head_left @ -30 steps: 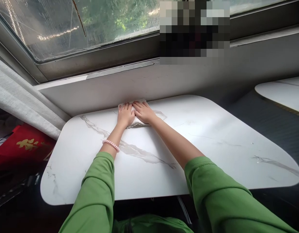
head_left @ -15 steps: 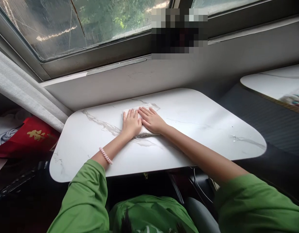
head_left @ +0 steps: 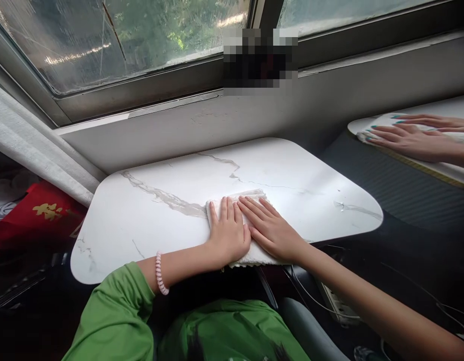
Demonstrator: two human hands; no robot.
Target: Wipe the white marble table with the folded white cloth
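Observation:
A folded white cloth (head_left: pixel 256 257) lies on the white marble-patterned table (head_left: pixel 141 225), its near edge reaching over the table's front edge. My left hand (head_left: pixel 228 233) presses flat on the cloth's left part, fingers stretched forward. Beside it my right hand (head_left: pixel 273 228) lies flat on the right part, fingers extended toward the window. The two hands touch or nearly touch near the left thumb. Both palms hide much of the cloth. A pink coiled band (head_left: pixel 161 273) circles my left wrist.
At the right, another person's hands (head_left: pixel 412 138) rest on a white cloth on a second white table (head_left: pixel 355 126). A window (head_left: pixel 141 45) rises behind the wall. A white curtain (head_left: pixel 39 140) and a red bag (head_left: pixel 39 215) are at the left. Cables (head_left: pixel 310 298) hang below the table.
Both my hands and the cloth have moved from the table's middle toward me and slightly right, to the front edge. The other person's hands have come further into view at the right.

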